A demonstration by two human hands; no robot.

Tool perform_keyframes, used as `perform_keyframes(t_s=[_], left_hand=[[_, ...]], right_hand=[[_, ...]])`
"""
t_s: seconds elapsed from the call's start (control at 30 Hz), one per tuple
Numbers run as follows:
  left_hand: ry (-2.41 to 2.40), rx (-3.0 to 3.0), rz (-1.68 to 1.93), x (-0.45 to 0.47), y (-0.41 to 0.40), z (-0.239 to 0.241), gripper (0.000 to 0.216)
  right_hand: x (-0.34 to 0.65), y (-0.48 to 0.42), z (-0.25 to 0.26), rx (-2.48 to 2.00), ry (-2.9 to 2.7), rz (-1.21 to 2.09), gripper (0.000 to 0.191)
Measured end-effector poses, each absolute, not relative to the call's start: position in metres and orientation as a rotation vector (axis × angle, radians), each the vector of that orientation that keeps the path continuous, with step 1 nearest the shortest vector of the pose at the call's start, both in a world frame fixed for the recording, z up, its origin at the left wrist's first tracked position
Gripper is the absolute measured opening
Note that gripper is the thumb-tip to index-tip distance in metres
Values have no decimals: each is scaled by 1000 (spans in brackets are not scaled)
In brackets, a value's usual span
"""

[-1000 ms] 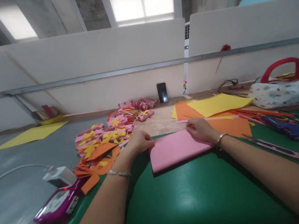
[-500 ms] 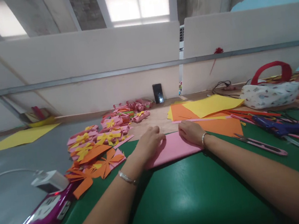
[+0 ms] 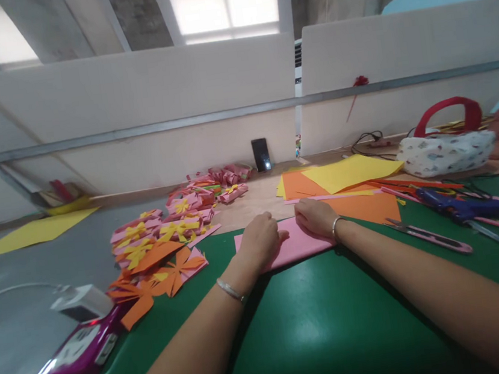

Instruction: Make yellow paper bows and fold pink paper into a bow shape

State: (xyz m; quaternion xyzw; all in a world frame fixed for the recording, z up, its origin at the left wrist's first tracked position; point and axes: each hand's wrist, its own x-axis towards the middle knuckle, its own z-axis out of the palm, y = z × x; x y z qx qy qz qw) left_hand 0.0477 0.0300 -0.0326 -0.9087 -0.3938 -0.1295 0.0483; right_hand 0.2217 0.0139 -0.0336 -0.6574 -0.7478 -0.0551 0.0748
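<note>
White partition (image 3: 151, 90) across the far side, green mat (image 3: 321, 330) near, with a folded-looking pink paper (image 3: 291, 244) lying on the mat's far middle. Paper should be light, bendy and easily creased, best held by its edges and corners. Left hand (image 3: 260, 240) rests loosely curled over its left part, right hand (image 3: 315, 217) curled at its far right edge; can't tell if either pinches it.
</note>
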Motion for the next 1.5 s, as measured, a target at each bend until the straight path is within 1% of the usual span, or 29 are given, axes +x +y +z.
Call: perform_keyframes(t_s=[0.2,0.37,0.43,0.6,0.7,0.77,0.9,1.0,1.1,1.17,1.23,1.3,1.4,1.5], left_hand=[[-1023,-2900,-567,39,33,-46,30],[-819,-3066,-571,34,38,-47,28],[-791,-3100,-550,30,39,-46,35],[-807,-3153,-430,22,33,-39,67],[-845,-3164,-307,21,28,-35,77],[-855,-3167,-253,21,26,-33,77],[-797,-3227,-135,18,27,-31,66],[-776,-3295,-126,14,30,-31,69],[-795,-3317,-182,13,32,-34,72],[-780,-3320,-217,14,34,-36,72],[-754,-3322,-250,14,36,-39,72],[-739,-3321,-265,14,38,-41,73],[-721,-3317,-271,14,41,-41,74],[-684,-3314,-294,15,41,-40,73]], right_hand=[[223,14,-34,-1967,-2239,-145,16],[223,13,-35,-1980,-2226,-150,21],[223,13,-35,-1976,-2224,-144,21],[223,12,-34,-1954,-2207,-141,17],[224,12,-33,-1936,-2207,-140,18],[224,12,-33,-1926,-2210,-142,18],[225,12,-38,-1917,-2207,-153,19],[225,15,-39,-1908,-2211,-162,19],[227,16,-26,-1907,-2203,-215,21],[226,9,-8,-1902,-2190,-289,27],[220,-9,10,-1876,-2213,-360,31],[208,-35,18,-1797,-2355,-371,27],[183,-77,8,-1598,-2746,-369,25],[161,-101,-10,-1731,-2737,-377,32]])
